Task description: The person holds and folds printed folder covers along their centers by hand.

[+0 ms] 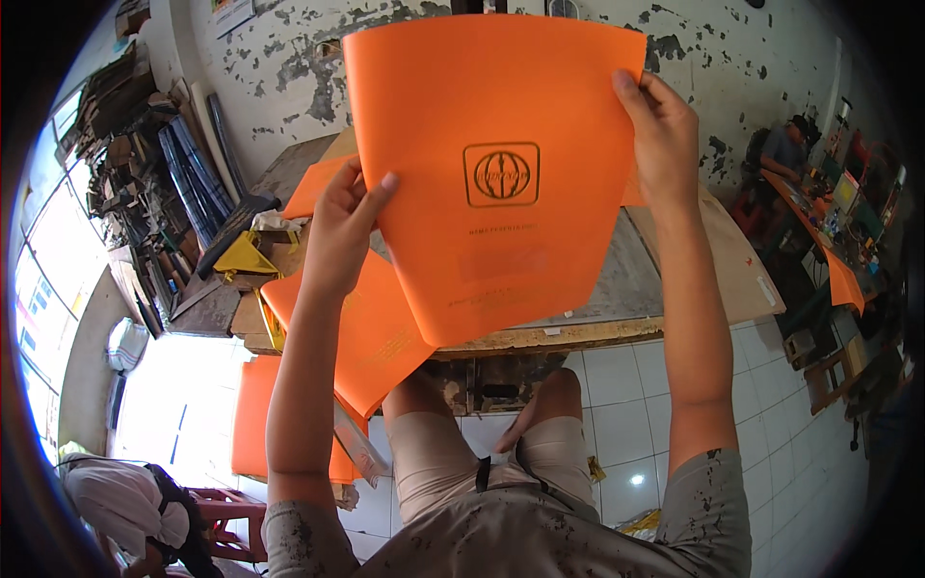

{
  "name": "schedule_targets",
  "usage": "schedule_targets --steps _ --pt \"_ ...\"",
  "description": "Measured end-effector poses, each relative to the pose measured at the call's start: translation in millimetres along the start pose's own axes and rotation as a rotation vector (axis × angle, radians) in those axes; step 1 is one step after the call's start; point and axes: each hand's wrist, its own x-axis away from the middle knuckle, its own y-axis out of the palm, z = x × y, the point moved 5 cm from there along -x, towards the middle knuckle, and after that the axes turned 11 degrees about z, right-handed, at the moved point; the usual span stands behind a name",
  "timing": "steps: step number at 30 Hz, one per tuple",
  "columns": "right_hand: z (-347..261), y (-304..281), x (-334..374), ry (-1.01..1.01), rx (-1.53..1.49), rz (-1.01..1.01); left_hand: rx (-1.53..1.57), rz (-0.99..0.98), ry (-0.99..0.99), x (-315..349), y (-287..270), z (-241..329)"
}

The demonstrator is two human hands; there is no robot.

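Up in front of me I hold an orange folder (414, 125) with a dark globe emblem and small print on its cover. My left hand (349, 214) pinches its left edge, thumb on the front. On the upper right edge, my right hand (665, 130) grips with the thumb in front and fingers behind. The folder curves and leans slightly. Below my left forearm, another printed orange folder (371, 337) lies over the table's front edge. More orange sheets (255, 409) sit lower left, under it.
The worktable (631, 275) stands ahead, with brown board (737, 260) on its right. Rolls and stacked scraps (193, 164) crowd the left wall. One person (135, 501) bends by a red stool (226, 520) at lower left; another person (790, 149) sits at a cluttered bench at right.
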Motion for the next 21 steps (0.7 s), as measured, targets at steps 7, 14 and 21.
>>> schedule_targets --steps 7,14,21 --pt "-12 12 -55 -0.014 -0.128 0.023 0.278 0.1 0.207 -39 19 28" --pt "-29 14 -87 -0.123 -0.131 0.041 0.18 0.027 0.375 -60 17 34" --pt "-41 6 -102 -0.187 -0.098 0.02 0.043 -0.193 0.457 -51 37 64"
